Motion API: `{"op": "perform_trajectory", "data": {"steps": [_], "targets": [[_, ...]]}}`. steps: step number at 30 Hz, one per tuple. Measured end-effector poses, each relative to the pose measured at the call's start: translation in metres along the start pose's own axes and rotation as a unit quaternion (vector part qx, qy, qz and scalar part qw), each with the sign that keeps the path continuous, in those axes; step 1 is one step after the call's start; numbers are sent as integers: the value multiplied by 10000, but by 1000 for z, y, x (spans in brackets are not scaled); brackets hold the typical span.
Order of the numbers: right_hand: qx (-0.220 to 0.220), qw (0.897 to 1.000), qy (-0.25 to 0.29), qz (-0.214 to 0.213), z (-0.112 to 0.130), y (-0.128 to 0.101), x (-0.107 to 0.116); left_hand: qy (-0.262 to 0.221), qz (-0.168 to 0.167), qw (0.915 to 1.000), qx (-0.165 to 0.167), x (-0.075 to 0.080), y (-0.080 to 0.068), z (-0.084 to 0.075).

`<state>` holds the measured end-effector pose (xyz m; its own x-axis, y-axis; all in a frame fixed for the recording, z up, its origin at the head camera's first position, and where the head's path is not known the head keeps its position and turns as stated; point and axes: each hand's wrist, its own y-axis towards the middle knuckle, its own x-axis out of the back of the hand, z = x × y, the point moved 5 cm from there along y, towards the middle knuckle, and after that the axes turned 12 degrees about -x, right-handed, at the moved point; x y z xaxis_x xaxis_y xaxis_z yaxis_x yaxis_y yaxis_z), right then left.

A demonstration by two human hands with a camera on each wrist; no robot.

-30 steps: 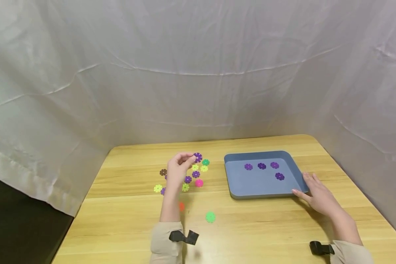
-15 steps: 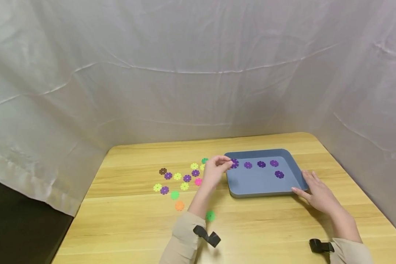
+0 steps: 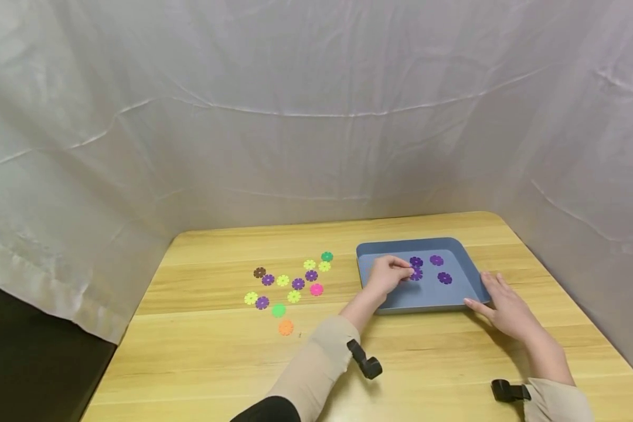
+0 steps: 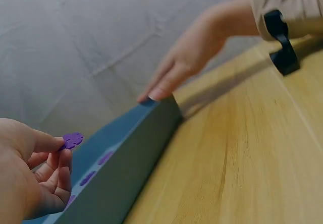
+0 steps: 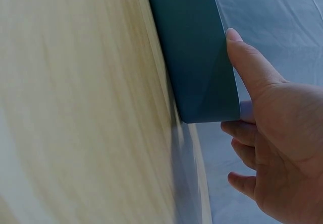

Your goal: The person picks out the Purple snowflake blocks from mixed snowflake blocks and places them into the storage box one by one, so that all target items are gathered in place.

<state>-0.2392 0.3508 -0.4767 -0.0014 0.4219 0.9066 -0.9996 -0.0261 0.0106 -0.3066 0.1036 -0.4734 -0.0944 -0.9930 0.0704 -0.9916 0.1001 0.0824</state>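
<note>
**Purple disc carried over the blue tray**

Moved rightward since a second ago, the left hand (image 3: 387,274) has left the scattered pieces at centre frame and now sits inside the blue tray (image 3: 456,299), pinching a purple flower disc (image 3: 415,273) between thumb and fingertips. The left wrist view shows that disc (image 4: 72,140) as a thin, flat, notched plastic piece held above the tray floor at lower left of the frame.

Nearest the camera, at the bottom of the head view, are two beige sleeves with black straps at the wrists. The right hand (image 3: 506,310) lies just above them at lower right, its fingers straight and relaxed, thumb and fingertips touching the tray's rounded near-right corner; the right wrist view shows the thumb laid along the smooth matte wall (image 5: 194,52).

The counter (image 3: 453,369) is pale wood with long, straight grain and a rounded far corner. The tray is a shallow square with soft corners and a low upright rim. On its floor, beyond the held disc, lie three more purple discs (image 3: 436,259), flat and apart from one another.

At centre left, well apart from the tray, lies a loose cluster of the same notched discs (image 3: 292,281) in purple, yellow, green, pink, orange and brown. Wrinkled white cloth (image 3: 295,117) hangs behind the counter.
</note>
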Motion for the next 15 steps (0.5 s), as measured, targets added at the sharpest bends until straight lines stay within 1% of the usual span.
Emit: {"op": "perform_trajectory", "data": {"steps": [4, 7, 9, 11, 13, 14, 15], "targets": [[11, 10000, 5, -22, 0, 1, -1, 317, -75, 9992, 219, -13, 8, 3], [23, 10000, 18, -34, 0, 1, -1, 519, -154, 9975, 450, -19, 13, 6], [13, 10000, 29, -12, 0, 1, -2, 683, -183, 9960, 545, -22, 16, 8], [6, 10000, 30, -1, 0, 1, -2, 930, -202, 9939, 560, -26, 20, 11], [-13, 10000, 47, 20, -1, 0, -3, 1287, -197, 9904, 475, -30, 24, 13], [-22, 10000, 59, 26, -1, -1, -3, 1497, -168, 9875, 454, -32, 26, 13], [-25, 10000, 65, 22, -1, -1, -3, 1767, -146, 9832, 428, -35, 31, 17]]}}
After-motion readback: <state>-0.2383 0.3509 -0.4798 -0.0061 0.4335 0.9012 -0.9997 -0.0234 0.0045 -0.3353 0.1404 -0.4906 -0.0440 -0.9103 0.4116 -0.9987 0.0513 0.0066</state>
